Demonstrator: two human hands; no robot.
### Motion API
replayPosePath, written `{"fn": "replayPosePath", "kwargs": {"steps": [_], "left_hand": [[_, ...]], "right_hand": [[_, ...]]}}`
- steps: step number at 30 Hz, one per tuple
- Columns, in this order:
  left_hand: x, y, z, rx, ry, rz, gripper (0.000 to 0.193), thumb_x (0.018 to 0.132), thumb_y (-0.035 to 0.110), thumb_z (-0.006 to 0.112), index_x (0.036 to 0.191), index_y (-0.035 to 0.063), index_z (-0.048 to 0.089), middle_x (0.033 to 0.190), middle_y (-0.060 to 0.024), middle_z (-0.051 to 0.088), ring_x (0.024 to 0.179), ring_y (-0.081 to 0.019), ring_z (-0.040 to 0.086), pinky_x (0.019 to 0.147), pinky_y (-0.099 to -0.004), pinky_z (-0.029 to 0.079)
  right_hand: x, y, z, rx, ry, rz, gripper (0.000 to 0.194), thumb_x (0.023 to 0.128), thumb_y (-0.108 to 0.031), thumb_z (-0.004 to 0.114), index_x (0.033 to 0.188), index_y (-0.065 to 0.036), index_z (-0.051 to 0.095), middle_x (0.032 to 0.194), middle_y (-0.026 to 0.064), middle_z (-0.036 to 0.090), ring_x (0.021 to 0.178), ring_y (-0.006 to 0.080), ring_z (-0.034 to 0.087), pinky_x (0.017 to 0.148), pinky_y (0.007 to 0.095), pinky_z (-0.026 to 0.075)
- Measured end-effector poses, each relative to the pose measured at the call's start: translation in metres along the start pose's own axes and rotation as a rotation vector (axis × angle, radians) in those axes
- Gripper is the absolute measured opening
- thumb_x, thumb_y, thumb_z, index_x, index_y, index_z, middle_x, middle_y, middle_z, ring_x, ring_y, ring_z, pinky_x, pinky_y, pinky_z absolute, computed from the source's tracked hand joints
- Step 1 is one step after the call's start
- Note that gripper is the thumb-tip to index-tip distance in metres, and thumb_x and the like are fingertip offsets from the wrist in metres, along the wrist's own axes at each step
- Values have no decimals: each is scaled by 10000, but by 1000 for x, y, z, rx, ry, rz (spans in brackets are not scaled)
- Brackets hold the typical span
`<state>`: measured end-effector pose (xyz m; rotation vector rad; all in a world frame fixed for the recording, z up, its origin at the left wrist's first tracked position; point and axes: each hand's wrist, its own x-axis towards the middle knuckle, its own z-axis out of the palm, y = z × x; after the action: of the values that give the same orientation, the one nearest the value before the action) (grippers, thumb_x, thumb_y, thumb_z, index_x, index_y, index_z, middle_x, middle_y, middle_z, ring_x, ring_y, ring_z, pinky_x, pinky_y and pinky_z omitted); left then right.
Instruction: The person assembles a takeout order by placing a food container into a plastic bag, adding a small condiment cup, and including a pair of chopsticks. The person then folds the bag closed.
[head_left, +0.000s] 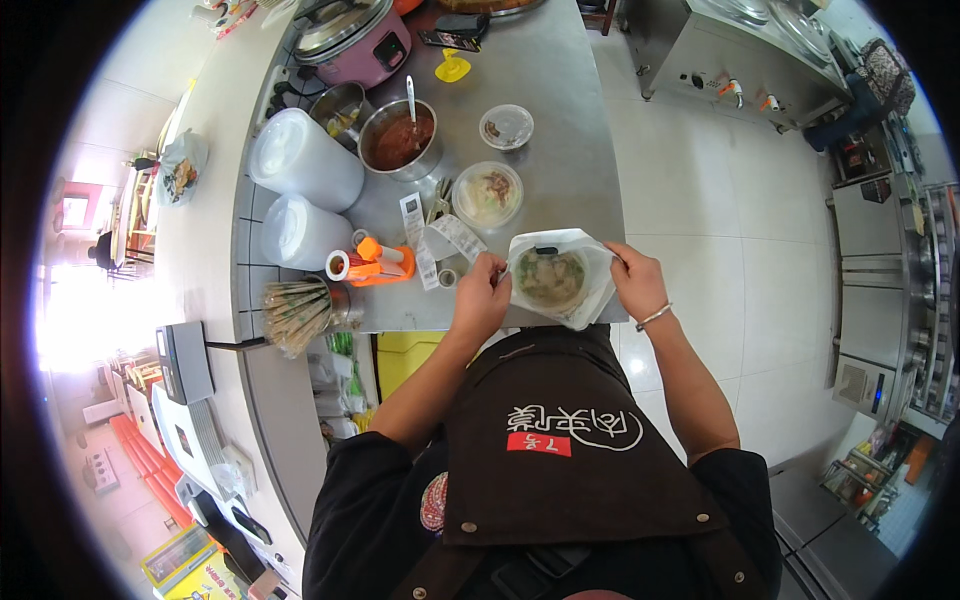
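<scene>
A white plastic bag (598, 277) is held spread at the front edge of the steel counter. My left hand (480, 296) pinches its left rim, and my right hand (639, 281) grips the rim on the right. Inside the bag sits a round container of food (551, 279) with green bits on top; a small black object (547, 250) lies at its far edge. Just beyond the bag stands a lidded clear bowl of food (487, 195). Printed paper slips (457, 236) lie close to my left hand.
On the steel counter (559, 176) are a smaller lidded tub (507, 127), a pot of red sauce (401, 142) with a spoon, and a pink rice cooker (367, 64). An orange tape dispenser (382, 264), white plastic tubs (304, 161) and wrapped chopsticks (296, 315) stand to the left.
</scene>
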<state>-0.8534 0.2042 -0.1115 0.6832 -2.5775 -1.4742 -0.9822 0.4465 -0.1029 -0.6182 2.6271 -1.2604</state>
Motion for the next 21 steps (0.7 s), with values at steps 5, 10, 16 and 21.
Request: {"fn": "replayPosePath", "kwargs": {"steps": [5, 10, 16, 21], "left_hand": [[8, -15, -22, 12, -38, -98, 156, 893, 111, 631, 987, 7, 562, 745, -101, 617, 698, -203, 629, 656, -339, 511], [14, -8, -22, 437, -59, 72, 286, 860, 192, 683, 1074, 25, 595, 920, -133, 634, 897, -287, 649, 751, -392, 521], [58, 11, -2, 441, -14, 393, 173, 858, 153, 685, 990, 42, 671, 957, -142, 611, 888, -321, 627, 759, -414, 511], [62, 7, 1, 137, 131, 338, 108, 871, 98, 682, 954, 29, 672, 926, -128, 597, 727, -269, 604, 676, -362, 496]], "right_hand": [[-10, 14, -12, 202, -173, 339, 273, 890, -122, 569, 1122, -65, 702, 738, 176, 677, 688, 372, 664, 655, 428, 542], [-5, 5, -10, -266, -5, -89, 174, 883, -188, 634, 995, -82, 717, 773, 128, 663, 707, 311, 650, 647, 406, 524], [28, -2, -5, -303, -1, -99, 142, 869, -235, 659, 868, -94, 680, 802, 107, 645, 771, 320, 648, 634, 434, 502], [33, 4, -1, -132, 44, 20, 176, 895, -268, 657, 901, -94, 682, 800, 112, 668, 714, 321, 640, 616, 416, 495]]}}
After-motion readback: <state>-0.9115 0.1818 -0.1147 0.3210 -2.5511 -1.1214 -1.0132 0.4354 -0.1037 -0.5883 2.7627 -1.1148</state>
